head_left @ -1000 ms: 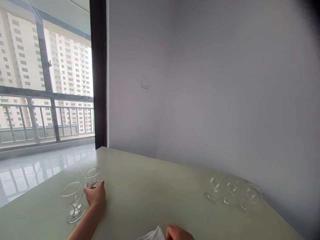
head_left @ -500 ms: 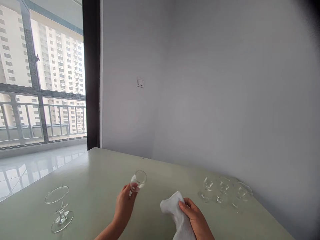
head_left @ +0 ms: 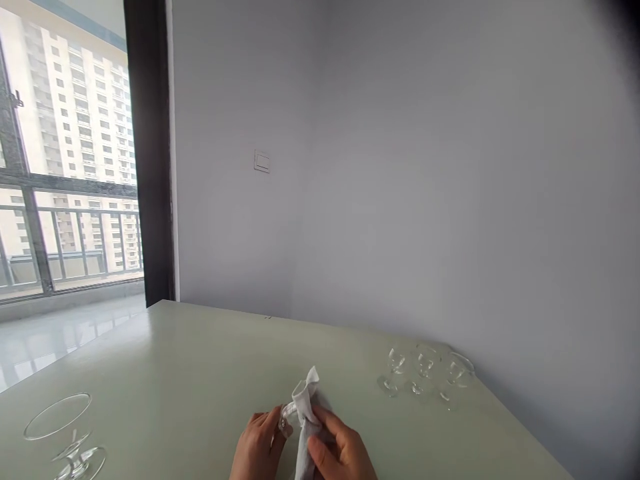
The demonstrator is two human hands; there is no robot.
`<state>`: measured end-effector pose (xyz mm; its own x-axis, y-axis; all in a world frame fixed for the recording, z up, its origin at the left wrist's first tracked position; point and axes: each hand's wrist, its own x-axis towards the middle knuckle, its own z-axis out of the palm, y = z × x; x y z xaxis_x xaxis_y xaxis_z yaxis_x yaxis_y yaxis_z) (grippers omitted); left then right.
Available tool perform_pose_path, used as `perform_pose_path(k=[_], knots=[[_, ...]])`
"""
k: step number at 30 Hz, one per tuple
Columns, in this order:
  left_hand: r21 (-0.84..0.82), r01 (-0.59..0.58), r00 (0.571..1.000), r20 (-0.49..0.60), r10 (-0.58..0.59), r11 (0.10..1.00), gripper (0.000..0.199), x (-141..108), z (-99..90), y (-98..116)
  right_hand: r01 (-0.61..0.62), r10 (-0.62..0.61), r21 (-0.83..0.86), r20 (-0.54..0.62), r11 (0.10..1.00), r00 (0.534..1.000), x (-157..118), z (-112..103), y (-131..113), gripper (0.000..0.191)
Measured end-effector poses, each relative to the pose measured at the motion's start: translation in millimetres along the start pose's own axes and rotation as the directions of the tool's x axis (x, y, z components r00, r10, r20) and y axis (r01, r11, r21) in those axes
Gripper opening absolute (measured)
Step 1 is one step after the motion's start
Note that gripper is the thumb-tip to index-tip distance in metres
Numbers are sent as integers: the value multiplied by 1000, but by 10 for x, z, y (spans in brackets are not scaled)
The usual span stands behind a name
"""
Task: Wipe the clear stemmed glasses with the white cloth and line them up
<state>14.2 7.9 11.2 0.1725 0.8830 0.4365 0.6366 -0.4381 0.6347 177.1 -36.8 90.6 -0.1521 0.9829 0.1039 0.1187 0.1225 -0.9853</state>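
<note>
Near the bottom middle, my left hand (head_left: 259, 443) is closed around the stem end of a small stemmed glass (head_left: 289, 417). My right hand (head_left: 343, 448) grips a white cloth (head_left: 309, 407), which wraps over the glass's bowl and hides most of it. Both hands are close together above the pale green table (head_left: 210, 360). At the lower left a larger stemmed glass (head_left: 77, 460) stands upright, cut off by the frame's bottom edge.
Toward the table's right back edge stand several clear stemmed glasses, among them one nearest the middle (head_left: 395, 363) and one farther right (head_left: 454, 373). A grey wall (head_left: 400, 200) rises behind the table. Windows are at the left.
My left hand has brought the small glass right and down to the cloth, and my right hand has moved left, folding the cloth over it. The view has turned slightly right.
</note>
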Motion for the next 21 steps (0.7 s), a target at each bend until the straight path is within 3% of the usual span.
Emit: perform_pose_path(k=[3,7,10,15,18,21], knots=[[74,-89,996,-13,90,993,10,-9,-39,-16,73,-52,-255,87,964,995,1,-17,-39,47],[146,-226,973,-5,229,963,11,-23,-15,-46,45,20,-479,130,877,991,23,-92,-132,39],[200,-301,952,11,305,933,19,-37,12,-71,-40,107,-470,117,882,987,42,-119,-113,32],[259,-375,927,81,367,890,27,-32,-17,-52,-261,295,-249,112,933,949,55,-133,28,43],[281,-375,927,89,365,884,31,-15,-47,-18,-255,283,-171,175,952,943,35,-141,94,51],[260,-388,921,138,363,884,34,-5,-65,13,-182,249,-332,174,926,953,5,-144,114,52]])
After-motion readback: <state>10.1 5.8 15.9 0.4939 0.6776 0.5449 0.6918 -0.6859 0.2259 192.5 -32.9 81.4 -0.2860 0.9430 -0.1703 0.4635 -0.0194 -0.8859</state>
